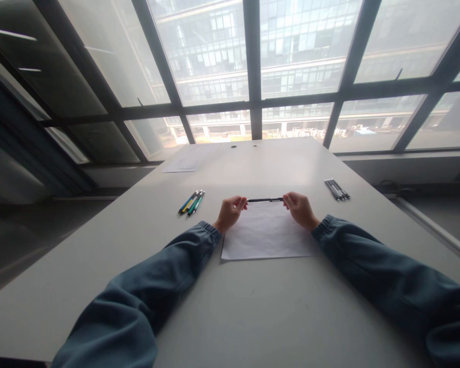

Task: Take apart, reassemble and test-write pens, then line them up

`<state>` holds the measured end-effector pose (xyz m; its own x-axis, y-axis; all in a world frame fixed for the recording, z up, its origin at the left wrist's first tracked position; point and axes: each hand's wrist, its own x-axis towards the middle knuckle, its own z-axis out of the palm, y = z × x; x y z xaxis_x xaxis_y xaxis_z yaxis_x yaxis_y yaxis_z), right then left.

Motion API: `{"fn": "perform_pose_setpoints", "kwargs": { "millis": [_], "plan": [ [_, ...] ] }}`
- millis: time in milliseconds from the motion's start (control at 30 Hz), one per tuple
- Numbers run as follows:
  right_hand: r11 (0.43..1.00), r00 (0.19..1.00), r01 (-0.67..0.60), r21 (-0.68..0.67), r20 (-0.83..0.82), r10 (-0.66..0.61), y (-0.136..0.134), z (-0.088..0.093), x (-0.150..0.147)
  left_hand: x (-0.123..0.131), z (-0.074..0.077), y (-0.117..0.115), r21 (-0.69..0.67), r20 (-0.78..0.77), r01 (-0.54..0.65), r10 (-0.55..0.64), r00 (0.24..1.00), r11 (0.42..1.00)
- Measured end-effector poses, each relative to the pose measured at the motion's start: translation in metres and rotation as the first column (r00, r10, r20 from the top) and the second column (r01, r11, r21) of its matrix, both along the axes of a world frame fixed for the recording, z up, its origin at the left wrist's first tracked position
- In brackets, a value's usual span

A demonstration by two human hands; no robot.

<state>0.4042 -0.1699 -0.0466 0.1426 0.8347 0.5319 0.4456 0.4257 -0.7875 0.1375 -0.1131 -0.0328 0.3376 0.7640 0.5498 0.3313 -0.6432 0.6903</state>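
Note:
A thin black pen is stretched level between my two hands above the far edge of a white sheet of paper. My left hand pinches its left end with closed fingers. My right hand grips its right end the same way. Both wrists rest near the sheet's upper corners, sleeves in blue-grey fabric.
Several coloured pens lie in a bunch to the left of my hands. A bunch of dark pens lies to the right. Another printed sheet sits far left on the grey table. Large windows stand behind the table's far edge.

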Motion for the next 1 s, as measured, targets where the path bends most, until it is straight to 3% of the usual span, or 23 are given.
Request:
{"fn": "perform_pose_setpoints", "kwargs": {
  "millis": [1000],
  "plan": [
    [0.999,0.997,0.039,0.024,0.068,-0.04,-0.0008,0.0026,-0.002,0.0003,0.0012,-0.0012,0.008,-0.022,-0.009,0.009,1.0,1.0]
  ]
}}
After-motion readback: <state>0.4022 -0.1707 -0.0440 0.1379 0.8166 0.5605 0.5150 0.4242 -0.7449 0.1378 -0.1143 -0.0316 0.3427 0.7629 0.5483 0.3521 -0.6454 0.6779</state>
